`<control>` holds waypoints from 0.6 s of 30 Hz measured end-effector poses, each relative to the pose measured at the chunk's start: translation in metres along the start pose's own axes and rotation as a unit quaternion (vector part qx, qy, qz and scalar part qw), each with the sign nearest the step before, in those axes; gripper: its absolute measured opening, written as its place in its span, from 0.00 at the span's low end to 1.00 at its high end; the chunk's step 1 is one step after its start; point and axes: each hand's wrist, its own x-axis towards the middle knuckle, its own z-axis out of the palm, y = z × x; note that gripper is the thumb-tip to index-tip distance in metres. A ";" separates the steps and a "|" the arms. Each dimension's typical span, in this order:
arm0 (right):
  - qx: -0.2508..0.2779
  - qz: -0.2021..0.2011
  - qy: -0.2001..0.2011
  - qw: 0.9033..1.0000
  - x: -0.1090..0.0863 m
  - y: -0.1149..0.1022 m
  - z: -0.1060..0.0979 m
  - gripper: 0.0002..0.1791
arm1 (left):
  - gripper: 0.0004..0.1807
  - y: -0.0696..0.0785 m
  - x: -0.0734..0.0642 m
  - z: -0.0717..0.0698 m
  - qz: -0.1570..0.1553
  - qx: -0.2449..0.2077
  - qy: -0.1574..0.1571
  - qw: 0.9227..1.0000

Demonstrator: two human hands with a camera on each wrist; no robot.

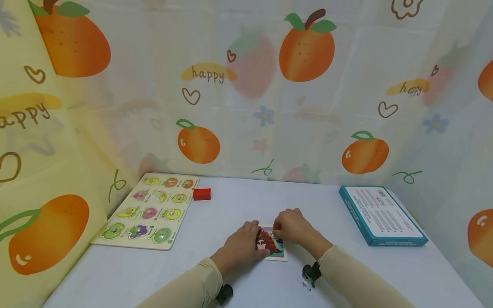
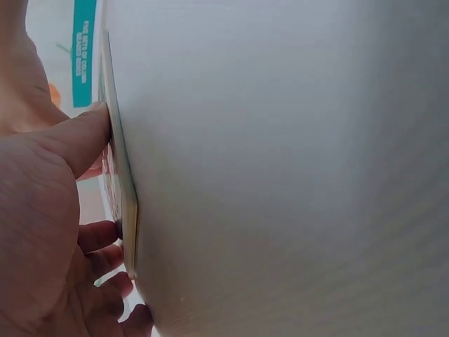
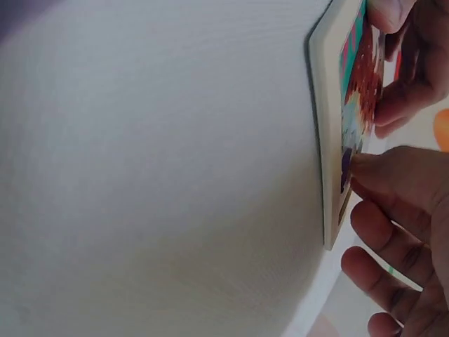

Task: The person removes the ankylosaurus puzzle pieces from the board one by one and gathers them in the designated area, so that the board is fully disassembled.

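Note:
A small flat picture board (image 1: 275,257) with a brown spiky animal on it lies in front of me; it looks like a jigsaw puzzle. My left hand (image 1: 240,248) holds its left side, thumb on the near edge and fingers at the far edge. In the left wrist view, the left thumb (image 2: 91,133) presses the board's rim (image 2: 126,182). My right hand (image 1: 294,226) has its fingertips together on the board's far right part. In the right wrist view, a fingertip (image 3: 368,168) touches the picture beside a dark purple patch (image 3: 346,168); whether it pinches a loose piece is hidden.
A fruit picture board (image 1: 144,209) lies at the left, with a red block (image 1: 202,194) by its right edge. A teal-edged box (image 1: 385,216) stands at the right. Small white-and-blue bits (image 1: 307,285) show beside my right wrist. A fruit-printed curtain (image 1: 239,128) encloses the white table (image 1: 231,201).

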 end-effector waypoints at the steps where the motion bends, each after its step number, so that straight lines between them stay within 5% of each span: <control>1: -0.005 -0.003 0.004 1.000 0.000 0.000 0.000 0.06 | 0.41 0.000 0.000 -0.001 -0.005 -0.007 -0.002 1.000; 9: -0.031 -0.055 0.067 0.996 -0.008 -0.001 -0.017 0.05 | 0.45 0.006 0.002 -0.008 -0.026 -0.018 -0.013 0.999; 18: 0.022 0.012 0.020 0.999 -0.042 0.028 -0.039 0.09 | 0.44 0.001 0.000 -0.003 -0.032 -0.022 -0.011 0.999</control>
